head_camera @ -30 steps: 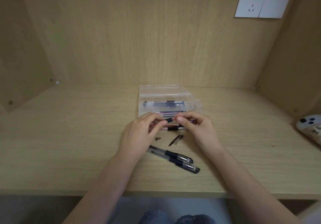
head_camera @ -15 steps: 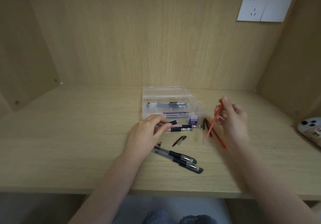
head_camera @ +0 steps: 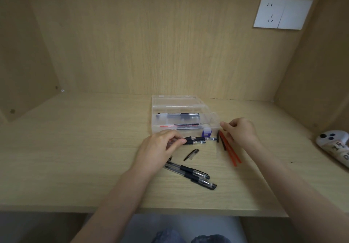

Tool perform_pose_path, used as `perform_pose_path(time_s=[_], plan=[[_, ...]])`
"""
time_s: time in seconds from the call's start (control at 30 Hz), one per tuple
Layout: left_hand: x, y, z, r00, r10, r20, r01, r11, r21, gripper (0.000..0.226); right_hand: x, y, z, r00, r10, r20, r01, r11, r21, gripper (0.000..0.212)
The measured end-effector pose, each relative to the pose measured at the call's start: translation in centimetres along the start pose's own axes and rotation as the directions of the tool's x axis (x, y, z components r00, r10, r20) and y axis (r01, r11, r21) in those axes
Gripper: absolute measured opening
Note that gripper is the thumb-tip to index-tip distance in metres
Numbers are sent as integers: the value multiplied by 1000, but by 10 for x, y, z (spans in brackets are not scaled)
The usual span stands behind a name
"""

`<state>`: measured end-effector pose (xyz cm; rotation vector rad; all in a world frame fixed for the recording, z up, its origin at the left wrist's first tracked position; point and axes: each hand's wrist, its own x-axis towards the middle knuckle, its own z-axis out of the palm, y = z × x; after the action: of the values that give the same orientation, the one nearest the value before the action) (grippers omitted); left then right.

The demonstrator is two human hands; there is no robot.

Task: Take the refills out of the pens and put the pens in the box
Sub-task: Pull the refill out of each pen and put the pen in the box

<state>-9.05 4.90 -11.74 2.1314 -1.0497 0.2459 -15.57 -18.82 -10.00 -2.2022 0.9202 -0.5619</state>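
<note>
- Our left hand [head_camera: 160,148] grips a clear pen [head_camera: 188,140] near its black grip section. The thumb and fingers are curled round the barrel, low over the desk [head_camera: 75,157] and just in front of the box.
- Our right hand [head_camera: 238,131] hangs by the box's right front corner, fingers loosely bent and pointing left. We cannot tell whether they pinch anything.
- The red refills [head_camera: 231,154] lie side by side on the desk beneath and in front of that hand, slanting toward us and to the right. A thin black refill [head_camera: 222,143] lies just beside them on their left.
- The clear plastic box [head_camera: 213,118] stands open near the back of the desk, its lid folded flat behind it. Inside, we see a dark pen [head_camera: 179,114] further back and a red-and-black one [head_camera: 181,126] nearer the front wall.
- A small blue block [head_camera: 206,133] sits at the box's front right corner; we cannot tell whether it is inside or outside.
- A second pen [head_camera: 209,139] lies on the desk just beyond the held one, silver tip to the right.
- A loose black cap [head_camera: 191,154] lies between our hands.
- Two capped black pens [head_camera: 196,176] lie touching, side by side, nearer to us, partly under our left wrist.
- A white wall socket [head_camera: 282,13] is at upper right, and a white gadget [head_camera: 334,144] lies at the desk's right edge.
</note>
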Motion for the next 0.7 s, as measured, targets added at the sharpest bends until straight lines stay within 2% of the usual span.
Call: perform_pose_path(time_s=[0.1,0.23,0.33,0.47,0.57,0.7], plan=[[1,0,0,1000,-2,-2,2,1000,4,17,1,-1,-2,997,-63,-51,62,998,-22,38],[2,-2,0,1000,-3,-13,4,1000,10,19,-4,-23,-8,961,-268,-72,272,961,53,20],[2,-3,1,999,-4,-36,5,1000,14,18,-6,-41,4,903,-399,158,404,915,-3,28],[1,-3,1,999,-8,-45,8,1000,-10,15,3,-48,28,830,-387,401,505,827,-246,46],[2,-4,2,999,-10,-51,9,1000,-20,15,5,-49,35,814,-367,450,545,750,-375,52],[2,-5,2,999,-6,-40,5,1000,-21,17,4,-45,35,809,-368,459,554,739,-384,53]])
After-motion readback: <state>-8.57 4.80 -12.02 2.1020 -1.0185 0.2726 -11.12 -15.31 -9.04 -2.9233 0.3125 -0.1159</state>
